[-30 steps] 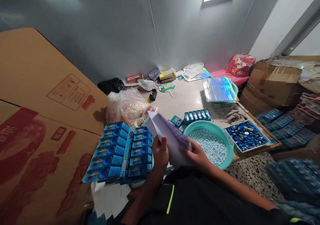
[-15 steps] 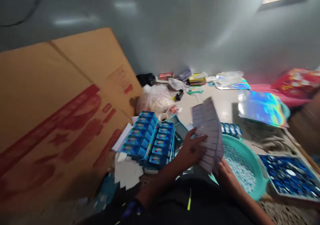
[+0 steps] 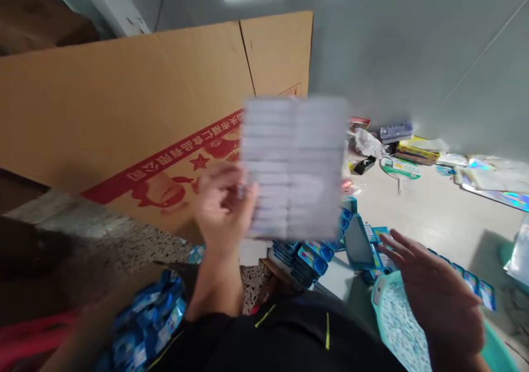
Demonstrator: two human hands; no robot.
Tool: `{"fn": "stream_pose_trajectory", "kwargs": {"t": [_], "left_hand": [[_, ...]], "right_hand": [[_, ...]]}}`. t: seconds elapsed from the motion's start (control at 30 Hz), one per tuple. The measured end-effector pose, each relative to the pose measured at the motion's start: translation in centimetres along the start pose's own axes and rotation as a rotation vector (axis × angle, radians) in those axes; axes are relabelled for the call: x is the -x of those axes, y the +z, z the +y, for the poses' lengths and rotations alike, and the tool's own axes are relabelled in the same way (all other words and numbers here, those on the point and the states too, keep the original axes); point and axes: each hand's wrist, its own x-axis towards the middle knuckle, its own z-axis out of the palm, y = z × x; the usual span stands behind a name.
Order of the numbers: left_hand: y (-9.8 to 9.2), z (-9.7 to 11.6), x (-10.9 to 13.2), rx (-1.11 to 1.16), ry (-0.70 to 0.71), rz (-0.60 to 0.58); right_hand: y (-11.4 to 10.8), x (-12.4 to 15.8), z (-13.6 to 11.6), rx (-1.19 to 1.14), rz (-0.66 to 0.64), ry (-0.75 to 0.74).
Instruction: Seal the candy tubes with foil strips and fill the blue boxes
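A person's left hand [image 3: 223,209] holds a pale sheet [image 3: 295,168] of small labels upright before the camera, its grip clamped on the sheet's left edge; the sheet is blurred, raised clear of the desk [image 3: 433,217], in front of a large cardboard panel [image 3: 144,118]; the right hand [image 3: 433,295] hovers empty, its grip apart with fingers spread, just above a teal basin [image 3: 374,301] of pale pellets [image 3: 399,328]; stacked blue packs [image 3: 314,251] lie between the hands, near the desk's edge. The work seems midway: many packs are already stacked, yet the sheet's rows look unbroken, though blur leaves that unsure, and the basin holds plenty of pellets.
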Motion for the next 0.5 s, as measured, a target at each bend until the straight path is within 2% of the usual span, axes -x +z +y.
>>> {"fn": "stream_pose_trajectory", "kwargs": {"t": [0.03, 0.07, 0.13, 0.2, 0.3, 0.33, 0.4, 0.47, 0.5], "left_hand": [[-1.5, -2.0, -1.9, -0.073, 0.06, 0.05], [-2.8, -4.4, -3.6, -0.118, 0.093, 0.037], [-4.3, -10.1, -6.0, -0.186, 0.081, -0.09], [-4.5, -16.1, -6.8, -0.252, -0.022, -0.252], [-2.9, -24.0, -5.2, -0.273, -0.21, -0.496], [-2.2, -25.8, -4.1, -0.265, -0.234, -0.555], [-0.5, -28.0, -1.7, -0.253, -0.272, -0.676], [1.3, -28.4, 0.5, -0.245, -0.287, -0.788], [2.5, -28.2, 1.4, -0.239, -0.283, -0.848]], "right_hand": [[0.5, -0.5, 0.5, -0.022, 0.062, -0.015], [0.7, -0.9, 1.1, -0.032, 0.139, -0.006], [0.3, -1.2, 2.8, -0.039, 0.316, 0.068], [-0.8, -1.0, 5.0, -0.019, 0.473, 0.182], [-2.3, 0.1, 8.6, 0.036, 0.643, 0.286], [-2.6, 0.6, 9.6, 0.055, 0.676, 0.282], [-2.8, 1.8, 11.0, 0.11, 0.729, 0.251], [-2.5, 2.8, 11.6, 0.209, 0.802, 0.274], [-2.5, 3.1, 11.7, 0.257, 0.868, 0.334]]}}
